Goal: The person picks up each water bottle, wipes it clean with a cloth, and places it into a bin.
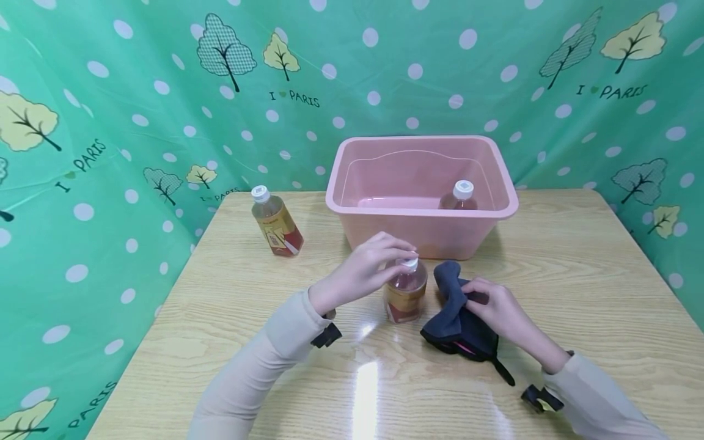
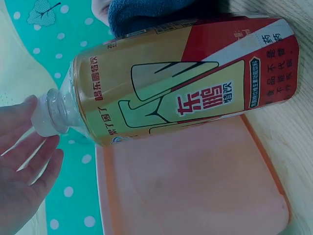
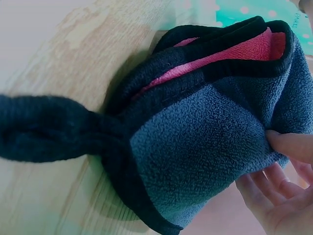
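A drink bottle (image 1: pixel 406 298) with a white cap and a gold and red label stands upright on the table, in front of the pink bin. My left hand (image 1: pixel 379 269) pinches its cap (image 2: pixel 45 115) between thumb and fingers. Just right of the bottle lies a folded dark blue-grey cloth (image 1: pixel 459 318) with black edging, a hanging loop and a pink inner side. My right hand (image 1: pixel 497 305) pinches a fold of this cloth (image 3: pixel 195 142) between thumb and fingers. Part of the cloth still rests on the table.
Behind the hands stands the pink plastic bin (image 1: pixel 418 235), with another white-capped bottle (image 1: pixel 464 194) inside at its right. A third bottle (image 1: pixel 279 226) stands at the table's back left. A green patterned curtain (image 1: pixel 374 79) hangs behind the wooden table (image 1: pixel 220 324).
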`<state>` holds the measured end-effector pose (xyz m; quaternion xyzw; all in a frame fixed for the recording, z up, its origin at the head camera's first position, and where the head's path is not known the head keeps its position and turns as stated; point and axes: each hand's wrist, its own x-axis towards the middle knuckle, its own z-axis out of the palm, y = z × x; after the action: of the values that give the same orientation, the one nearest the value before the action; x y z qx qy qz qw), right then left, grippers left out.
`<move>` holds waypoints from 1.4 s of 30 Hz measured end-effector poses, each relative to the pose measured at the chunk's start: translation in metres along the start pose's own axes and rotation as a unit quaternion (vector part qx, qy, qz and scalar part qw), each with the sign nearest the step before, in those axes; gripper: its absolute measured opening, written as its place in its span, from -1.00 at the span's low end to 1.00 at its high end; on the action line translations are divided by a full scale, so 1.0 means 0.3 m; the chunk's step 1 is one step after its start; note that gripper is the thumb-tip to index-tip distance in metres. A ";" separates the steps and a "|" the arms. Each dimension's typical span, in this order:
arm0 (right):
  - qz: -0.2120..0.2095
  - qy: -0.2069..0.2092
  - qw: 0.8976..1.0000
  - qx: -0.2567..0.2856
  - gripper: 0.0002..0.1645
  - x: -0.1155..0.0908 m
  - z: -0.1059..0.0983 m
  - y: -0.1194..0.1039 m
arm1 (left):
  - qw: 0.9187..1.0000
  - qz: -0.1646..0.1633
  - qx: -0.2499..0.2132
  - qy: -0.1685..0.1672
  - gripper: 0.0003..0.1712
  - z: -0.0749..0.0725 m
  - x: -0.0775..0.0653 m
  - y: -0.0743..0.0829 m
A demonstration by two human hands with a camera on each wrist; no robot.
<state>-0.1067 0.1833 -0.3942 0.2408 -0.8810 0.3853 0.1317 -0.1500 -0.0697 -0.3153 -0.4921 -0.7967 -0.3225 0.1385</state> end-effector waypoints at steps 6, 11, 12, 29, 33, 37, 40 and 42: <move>0.003 -0.003 1.000 0.000 -0.70 0.000 0.000 0.000 | 1.000 0.021 -0.006 0.003 -0.76 -0.002 -0.005 -0.005; 0.009 -0.010 1.000 0.000 -0.71 0.001 -0.001 -0.001 | 0.999 0.031 -0.009 0.000 -0.75 -0.006 -0.008 -0.004; 0.010 -0.010 1.000 0.000 -0.71 0.001 -0.001 0.000 | 1.000 0.030 -0.009 -0.002 -0.75 -0.006 -0.009 -0.003; 0.013 -0.019 1.000 0.010 -0.74 0.043 -0.028 -0.030 | 0.996 -0.036 -0.064 0.048 -0.79 0.021 -0.024 -0.006; 0.022 -0.029 0.999 0.015 -0.76 0.059 -0.042 -0.055 | 0.996 -0.036 -0.065 0.049 -0.79 0.020 -0.023 -0.003; 0.034 -0.035 0.999 0.016 -0.78 0.073 -0.052 -0.079 | 0.996 -0.033 -0.065 0.049 -0.79 0.020 -0.022 -0.002; 0.029 -0.031 0.999 0.010 -0.77 0.082 -0.052 -0.091 | 0.996 -0.031 -0.060 0.050 -0.79 0.020 -0.023 -0.005; 0.021 -0.025 0.999 0.007 -0.77 0.088 -0.049 -0.096 | 0.997 -0.032 -0.057 0.050 -0.79 0.021 -0.024 -0.007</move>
<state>-0.1132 0.1687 -0.3556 0.2326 -0.8863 0.3878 0.1001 -0.1477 -0.0713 -0.3247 -0.4566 -0.7845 -0.3957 0.1396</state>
